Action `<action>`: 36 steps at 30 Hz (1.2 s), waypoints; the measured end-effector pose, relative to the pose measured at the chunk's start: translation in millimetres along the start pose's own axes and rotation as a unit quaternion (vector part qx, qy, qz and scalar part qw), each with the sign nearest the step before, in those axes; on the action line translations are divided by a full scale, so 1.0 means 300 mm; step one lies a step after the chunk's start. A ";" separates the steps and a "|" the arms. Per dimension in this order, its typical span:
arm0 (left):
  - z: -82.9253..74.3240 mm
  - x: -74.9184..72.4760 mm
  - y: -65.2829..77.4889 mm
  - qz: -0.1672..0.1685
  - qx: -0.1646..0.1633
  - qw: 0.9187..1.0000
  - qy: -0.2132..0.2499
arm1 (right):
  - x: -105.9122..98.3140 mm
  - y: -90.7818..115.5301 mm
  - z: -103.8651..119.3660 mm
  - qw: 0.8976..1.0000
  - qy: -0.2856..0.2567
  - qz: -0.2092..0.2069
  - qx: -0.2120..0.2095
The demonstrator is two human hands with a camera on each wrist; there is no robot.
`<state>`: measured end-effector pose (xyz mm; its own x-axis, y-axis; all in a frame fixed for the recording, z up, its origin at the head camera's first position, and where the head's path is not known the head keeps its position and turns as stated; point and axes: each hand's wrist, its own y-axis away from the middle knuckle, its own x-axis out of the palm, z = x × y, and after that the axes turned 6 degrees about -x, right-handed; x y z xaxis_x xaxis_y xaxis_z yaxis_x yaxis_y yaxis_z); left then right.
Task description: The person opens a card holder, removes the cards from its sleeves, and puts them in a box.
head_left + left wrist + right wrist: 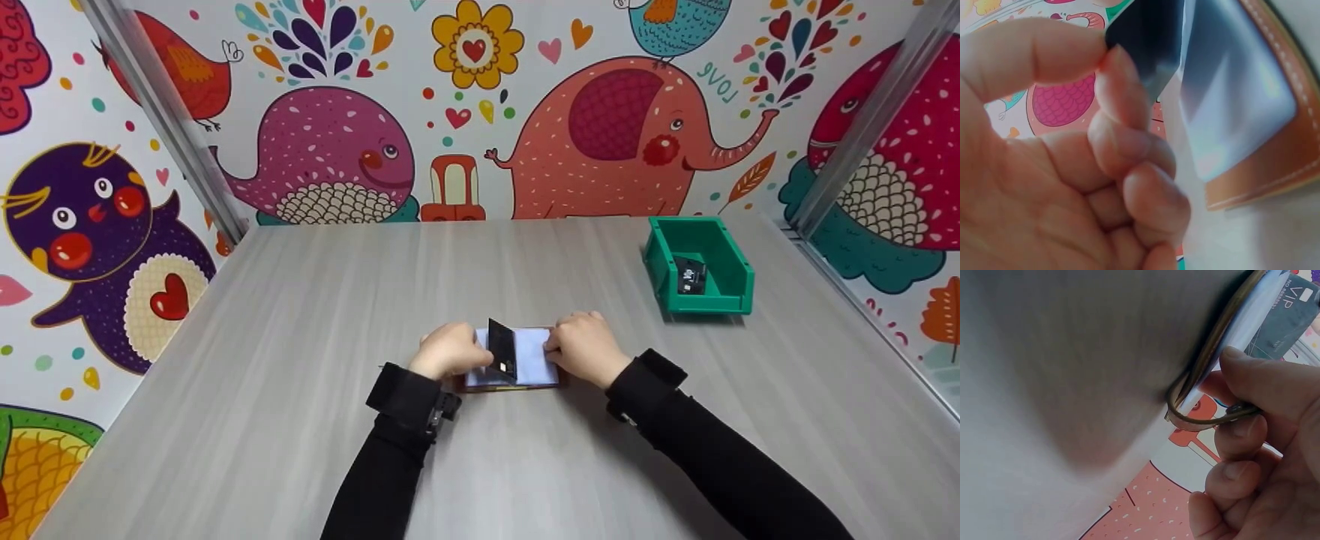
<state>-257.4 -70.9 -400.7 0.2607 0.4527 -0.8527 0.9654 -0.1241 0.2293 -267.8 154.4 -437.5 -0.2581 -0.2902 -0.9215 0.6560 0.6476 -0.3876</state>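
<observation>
A brown leather card holder (1258, 183) with white stitching lies spread on the table, its pale clear sleeves (535, 358) facing up. My left hand (451, 351) pinches a black card (502, 346) between thumb and forefinger, and the card stands tilted over the sleeves. The right wrist view shows "VIP" printed on this card (1283, 320). At the holder's right edge, my right hand (588, 348) pinches the sleeves and cover between thumb and fingers. A curved strap (1199, 421) with a dark snap reaches to those fingers.
A green bin (697, 301) stands at the back right of the grey table (315, 315), with a black VIP card (691, 275) inside. Cartoon-printed panels (480, 120) close off the back and sides, with metal posts (161, 112) at the corners.
</observation>
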 end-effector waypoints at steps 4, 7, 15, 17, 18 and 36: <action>0.005 -0.007 0.001 0.004 -0.008 1.000 0.007 | -0.002 -0.002 0.002 1.000 0.001 0.004 0.000; 0.008 -0.013 0.002 -0.002 -0.011 1.000 0.005 | -0.003 -0.002 0.002 1.000 0.004 0.006 0.001; 0.014 -0.033 0.007 -0.028 -0.015 0.999 -0.008 | -0.002 -0.001 0.002 1.000 0.006 0.002 -0.002; 0.015 -0.039 0.010 -0.032 -0.016 0.999 -0.003 | -0.002 -0.001 0.003 1.000 0.009 0.003 -0.003; 0.015 -0.041 0.010 -0.035 -0.016 0.999 -0.001 | -0.003 -0.001 0.003 1.000 0.009 0.004 -0.003; -0.013 -0.080 0.054 -0.095 0.034 0.995 0.025 | -0.005 -0.004 -0.002 1.000 -0.008 0.015 -0.001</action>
<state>-248.1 -80.3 -374.7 0.0741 0.5175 -0.8525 0.9954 -0.0909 0.0313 -268.6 154.5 -435.6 -0.2278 -0.2815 -0.9321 0.6620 0.6572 -0.3603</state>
